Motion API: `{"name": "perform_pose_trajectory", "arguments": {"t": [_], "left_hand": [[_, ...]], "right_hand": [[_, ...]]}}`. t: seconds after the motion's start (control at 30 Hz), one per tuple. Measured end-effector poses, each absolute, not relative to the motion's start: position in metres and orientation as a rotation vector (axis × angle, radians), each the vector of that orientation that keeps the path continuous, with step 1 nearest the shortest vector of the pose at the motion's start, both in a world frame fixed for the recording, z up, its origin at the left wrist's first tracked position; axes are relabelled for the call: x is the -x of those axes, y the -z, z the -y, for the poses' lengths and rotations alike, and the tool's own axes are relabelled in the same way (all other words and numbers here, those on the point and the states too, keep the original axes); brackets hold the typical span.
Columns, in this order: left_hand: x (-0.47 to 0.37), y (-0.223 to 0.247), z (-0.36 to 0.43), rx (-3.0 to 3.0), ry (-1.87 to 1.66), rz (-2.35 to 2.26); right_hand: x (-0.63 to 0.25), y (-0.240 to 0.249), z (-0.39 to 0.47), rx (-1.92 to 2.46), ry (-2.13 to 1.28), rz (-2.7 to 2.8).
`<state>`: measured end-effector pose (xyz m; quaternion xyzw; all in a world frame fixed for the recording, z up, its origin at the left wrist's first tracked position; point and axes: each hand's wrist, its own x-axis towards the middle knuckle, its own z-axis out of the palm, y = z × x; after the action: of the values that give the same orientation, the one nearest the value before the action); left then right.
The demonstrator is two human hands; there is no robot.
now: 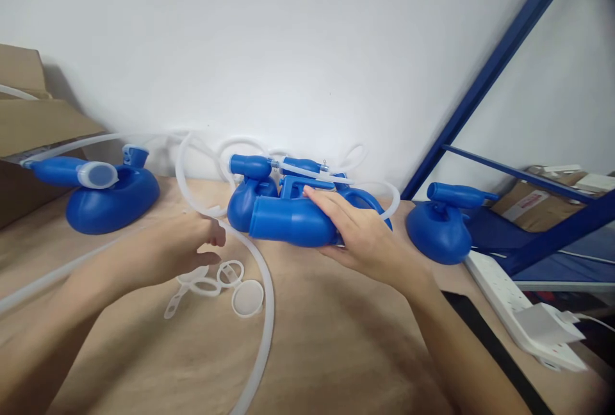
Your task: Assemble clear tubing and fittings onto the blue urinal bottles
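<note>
My right hand [358,226] is closed around the rear end of a blue plastic urinal funnel [291,220], a wide-mouthed cylinder lying sideways with its mouth to the left. My left hand [195,242] hovers left of it, fingers curled and thumb apart, with nothing visible in the grip. Below the left hand lie translucent white caps with ring straps [248,298] on the brown table surface. Behind the funnel stand blue urinal bottles [243,200], partly hidden by the funnel and my right hand. A translucent hose [267,312] curves down between my hands.
At the left sits another blue urinal bottle [115,200], beside an open cardboard box [43,123]. A further blue bottle [439,232] stands at the right, near a white power strip [509,309] and a blue metal rack [480,88]. A white wall [288,43] closes the back.
</note>
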<state>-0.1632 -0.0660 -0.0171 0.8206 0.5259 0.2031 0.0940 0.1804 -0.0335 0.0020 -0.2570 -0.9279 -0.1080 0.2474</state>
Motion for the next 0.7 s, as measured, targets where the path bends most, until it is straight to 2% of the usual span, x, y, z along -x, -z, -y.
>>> {"name": "perform_pose_trajectory", "arguments": {"t": [0.1,0.37,0.43,0.57,0.7], "left_hand": [[0.169,0.019,0.07,-2.458,-0.524,-1.537],[0.134,-0.011,0.082,-2.033,-0.805,-1.322],[0.131,-0.016,0.082,-2.024,-0.875,-1.303],[0.138,-0.022,0.082,-2.035,-1.022,-1.245],[0.144,-0.024,0.085,-2.088,-1.045,-1.237]], "right_hand": [[-0.178,0.001,0.033,0.69,0.161,2.533],[-0.174,0.004,0.035,0.732,-0.077,2.526],[-0.175,0.002,0.033,0.746,-0.333,2.464],[-0.179,0.001,0.019,0.726,-1.055,2.122],[-0.179,0.0,0.011,0.766,-1.363,1.915]]}}
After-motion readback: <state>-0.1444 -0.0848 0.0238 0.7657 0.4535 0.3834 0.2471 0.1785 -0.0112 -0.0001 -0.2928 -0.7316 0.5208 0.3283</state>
